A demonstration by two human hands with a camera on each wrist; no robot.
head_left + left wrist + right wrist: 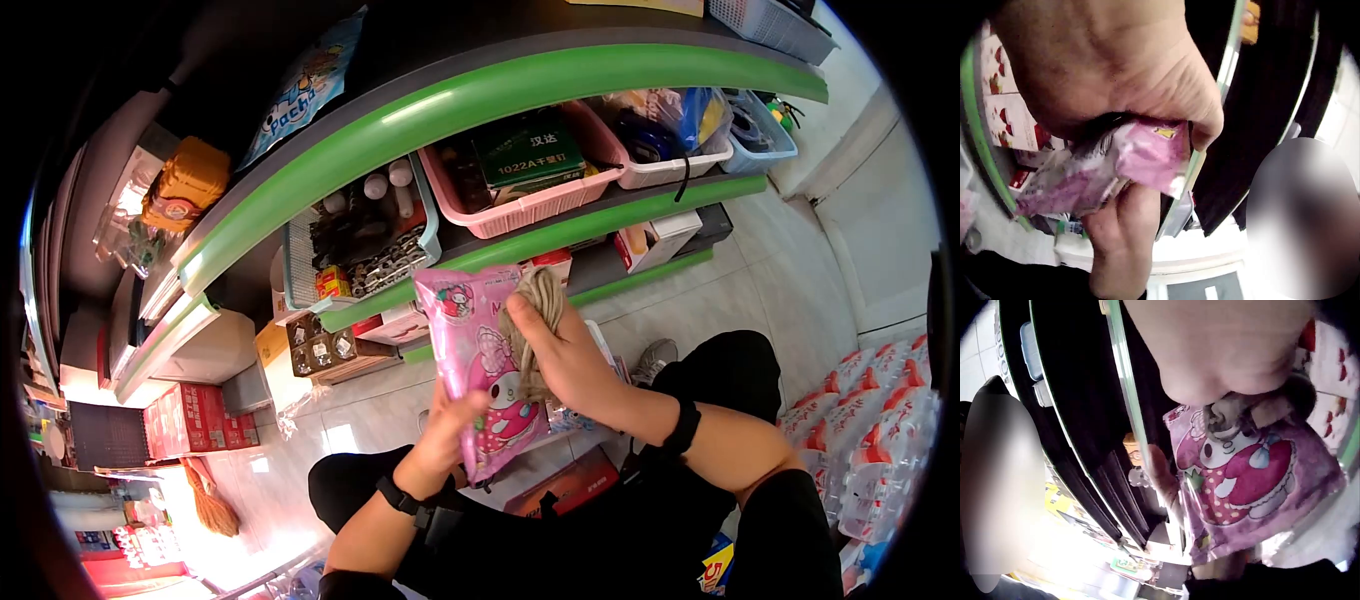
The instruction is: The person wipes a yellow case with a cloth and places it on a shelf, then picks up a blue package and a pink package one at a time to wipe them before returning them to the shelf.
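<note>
A pink plastic packet [470, 345] with a cartoon character is held upright in front of the body. My left hand [445, 440] grips its lower left edge, with the thumb across the front. A bundle of beige cord [541, 290] lies against the packet's right side, and my right hand [575, 365] holds it with the thumb over the strands; the other fingers are mostly hidden. In the left wrist view the packet [1147, 153] shows crumpled below the palm. The right wrist view shows the printed face of the packet [1241, 481], the cord [1225, 419] at its top.
Ahead are green-edged shelves [480, 95] with a pink basket [520, 213] holding a green box, a light-blue basket [432, 225] of tools, and a white basket [680, 172]. Wrapped bottles [880, 430] stand at right. A red box [565, 485] sits low between the legs.
</note>
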